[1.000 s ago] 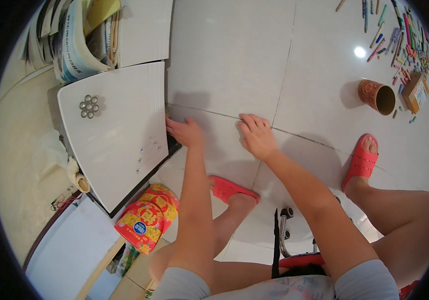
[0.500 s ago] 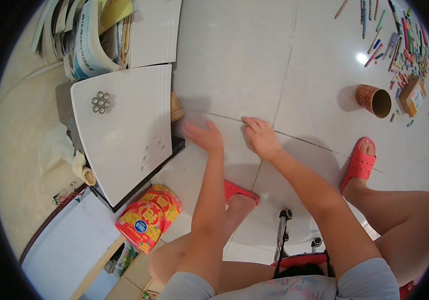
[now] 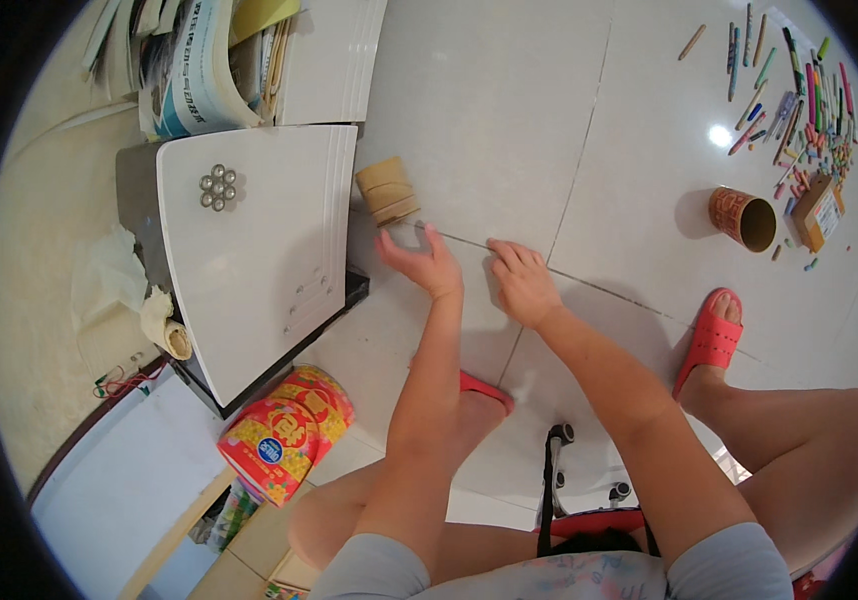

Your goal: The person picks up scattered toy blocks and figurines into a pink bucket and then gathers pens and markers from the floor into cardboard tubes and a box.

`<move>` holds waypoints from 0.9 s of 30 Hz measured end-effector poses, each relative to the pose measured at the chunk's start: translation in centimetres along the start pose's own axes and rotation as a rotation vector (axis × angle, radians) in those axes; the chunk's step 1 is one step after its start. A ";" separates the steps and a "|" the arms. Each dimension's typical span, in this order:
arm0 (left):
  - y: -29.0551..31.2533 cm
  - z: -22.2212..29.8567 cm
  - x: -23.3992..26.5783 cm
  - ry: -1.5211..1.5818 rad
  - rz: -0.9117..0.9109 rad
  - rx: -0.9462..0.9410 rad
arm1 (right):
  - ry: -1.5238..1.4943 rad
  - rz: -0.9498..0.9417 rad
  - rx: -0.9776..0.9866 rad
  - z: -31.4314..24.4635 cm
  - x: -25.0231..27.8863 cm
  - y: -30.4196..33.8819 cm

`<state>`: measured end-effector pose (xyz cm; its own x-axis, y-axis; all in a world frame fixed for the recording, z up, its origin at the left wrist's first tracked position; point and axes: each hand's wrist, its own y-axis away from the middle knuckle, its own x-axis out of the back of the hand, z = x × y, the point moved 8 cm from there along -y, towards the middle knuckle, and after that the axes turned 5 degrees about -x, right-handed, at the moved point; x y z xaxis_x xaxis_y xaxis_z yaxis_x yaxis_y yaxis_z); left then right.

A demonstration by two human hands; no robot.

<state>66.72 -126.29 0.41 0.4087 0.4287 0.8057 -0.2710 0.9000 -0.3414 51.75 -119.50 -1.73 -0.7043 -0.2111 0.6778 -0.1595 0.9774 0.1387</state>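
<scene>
A tan, cardboard-like block with bands across it (image 3: 387, 190) lies on the tiled floor beside the white cabinet door (image 3: 254, 250). Just below it is my left hand (image 3: 429, 266), thumb and fingers spread, holding nothing; its fingertips are close to the block, and whether they touch cannot be told. My right hand (image 3: 526, 284) rests palm down to the right, fingers stretched out over a floor joint, with nothing visible in it.
Pens, pencils and crayon pieces (image 3: 819, 110) lie scattered at the far right, by a brown cup (image 3: 744, 219) on its side and a small box (image 3: 818, 213). A red-and-yellow package (image 3: 289, 434) stands at lower left. Papers (image 3: 194, 70) fill the shelf above the cabinet door.
The tan block, mostly hidden behind the cabinet door's edge before, now lies out on the floor in full view. My left hand has shifted slightly right; the right hand stays almost still.
</scene>
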 end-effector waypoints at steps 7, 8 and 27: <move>-5.2 1.2 -4.0 0.129 -0.161 0.299 | -0.013 -0.101 -0.035 0.0 0.3 -0.1; -5.4 1.0 -4.0 0.127 -0.149 0.291 | -0.025 -0.129 -0.038 -0.1 0.0 -0.2; 21.6 14.2 3.6 0.913 -0.583 0.792 | -0.165 0.218 -0.660 18.6 13.5 15.3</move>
<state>49.99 -106.42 2.79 0.9836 0.1789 0.0212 -0.1600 0.8134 0.5593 26.95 -107.63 -3.92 -0.7764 0.0424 0.6288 0.4121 0.7891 0.4556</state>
